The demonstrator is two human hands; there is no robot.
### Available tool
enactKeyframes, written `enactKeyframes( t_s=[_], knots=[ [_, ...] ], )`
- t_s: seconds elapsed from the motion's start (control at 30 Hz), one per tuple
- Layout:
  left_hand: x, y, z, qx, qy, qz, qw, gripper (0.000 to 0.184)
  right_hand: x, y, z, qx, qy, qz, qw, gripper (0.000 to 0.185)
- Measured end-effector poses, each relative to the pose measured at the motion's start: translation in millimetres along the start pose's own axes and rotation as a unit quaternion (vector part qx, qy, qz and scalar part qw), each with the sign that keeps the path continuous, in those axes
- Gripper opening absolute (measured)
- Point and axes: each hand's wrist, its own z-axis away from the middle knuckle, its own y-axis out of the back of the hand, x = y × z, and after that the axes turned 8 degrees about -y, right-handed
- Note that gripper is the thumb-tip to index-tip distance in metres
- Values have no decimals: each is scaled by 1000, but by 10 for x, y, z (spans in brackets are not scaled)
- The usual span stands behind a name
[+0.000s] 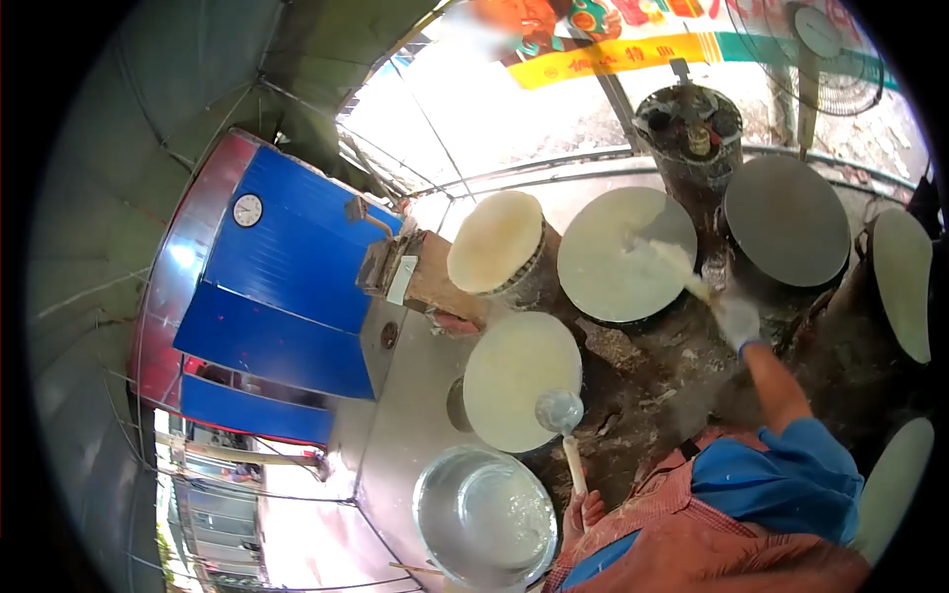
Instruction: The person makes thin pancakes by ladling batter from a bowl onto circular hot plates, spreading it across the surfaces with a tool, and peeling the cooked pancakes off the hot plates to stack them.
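Note:
My left hand [585, 512] is bare and wrapped round the pale handle of a ladle [560, 411]. The ladle's round metal bowl hangs over the edge of a round griddle [522, 371] coated in pale batter. My right hand [736, 322], in a whitish glove, is closed on the handle of a pale, flat spreader [672, 259], blurred by motion. Its blade lies over another round griddle [625, 282], which has a pale layer on its surface. Near my left hand stands a large metal basin [435, 524] with whitish liquid inside.
Another griddle carries a cream-coloured sheet [494, 242]; a grey round griddle [788, 222] stands to the right. Further round plates [902, 287] line the right edge. Behind are a drum-like stove [689, 124] and a fan [819, 35]. A brown box [445, 277] stands left of the griddles.

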Motion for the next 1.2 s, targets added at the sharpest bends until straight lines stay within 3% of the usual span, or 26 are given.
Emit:
enactKeyframes(
  t_s=[0.03, 0.13, 0.17, 0.2, 0.27, 0.3, 0.33, 0.37, 0.4, 0.43, 0.47, 0.53, 0.63, 0.67, 0.7, 0.73, 0.8, 0.83, 0.87, 0.9, 0.93, 0.97, 1.0, 1.07, 1.17, 1.2],
  knots=[
    [-9, -31, -63, 20, 14, 1, 1000, 41, -110, 38, -223, 29, -13, -41, 999, 26],
    [-92, 63, -332, 86, 81, 173, 978, 36, -587, -98, -489, 83, -9, -104, 991, 27],
    [-149, -187, -432, 76, 112, 225, 965, 24, -658, 23, -226, 30, 49, -70, 996, 26],
    [-164, -103, -472, 50, 126, 215, 967, 25, -482, -16, 22, -5, 136, 32, 990, 25],
    [-201, -44, -592, 32, 123, 174, 976, 21, -9, 23, 408, -88, 60, 10, 994, 27],
    [-211, -157, -677, 48, 109, 145, 982, 16, 275, -32, 334, -57, 23, -42, 997, 30],
    [-220, -271, -763, 63, 95, 114, 987, 12, 608, -189, 29, -56, -35, -14, 998, 31],
    [-217, -295, -760, 72, 105, 121, 984, 10, 240, 172, -313, -61, -89, -81, 991, 34],
    [-229, -307, -754, 80, 117, 130, 981, 9, 37, 211, -641, 44, -32, -84, 995, 37],
    [-270, -298, -779, 84, 130, 140, 978, 9, -143, 223, -1068, 8, -35, -119, 992, 38],
    [-342, -274, -821, 85, 141, 153, 974, 10, -236, 72, -1524, 35, 5, -121, 992, 36],
    [-351, -241, -791, 96, 139, 150, 974, 12, -444, 67, -2046, -49, -48, -103, 992, 34],
    [-226, -179, -795, 99, 136, 120, 978, 17, -173, -71, -1757, 11, 7, -215, 977, 34],
    [-212, -113, -805, 97, 136, 116, 979, 20, -187, -279, -1475, -34, -128, -349, 928, 36],
    [-151, -135, -799, 105, 136, 111, 979, 22, -517, -78, -1039, -43, -123, -353, 926, 37],
    [-126, -62, -783, 110, 138, 108, 978, 24, -445, -559, -968, -46, -78, -369, 925, 37],
    [-34, -101, -733, 139, 136, 98, 976, 29, -645, -383, -804, -44, -55, -169, 983, 33],
    [-19, -71, -661, 156, 134, 90, 974, 31, -504, -231, -834, -78, -32, -243, 966, 32],
    [50, -132, -683, 170, 136, 77, 973, 33, -606, 267, -723, -61, -110, -270, 955, 24],
    [86, -54, -603, 148, 138, 104, 974, 34, -261, 27, -845, -80, -133, -462, 873, 21],
    [111, -32, -585, 130, 130, 119, 976, 34, 87, -210, -922, -95, -150, -634, 752, 17],
    [148, -32, -568, 113, 125, 132, 977, 34, -243, 28, -548, -43, -185, -513, 837, 16],
    [163, -12, -627, 116, 122, 152, 974, 34, 83, -822, -582, -11, -70, -462, 884, 20],
    [223, 61, -708, 152, 112, 194, 963, 32, -281, -930, -190, -90, -170, -544, 817, 23],
    [225, 63, -676, 152, 105, 106, 977, 25, -454, -114, -157, -112, -120, -338, 927, 28],
    [295, 199, -693, 147, 111, 105, 977, 26, -297, -66, -334, -66, -69, -289, 953, 33]
  ],
)
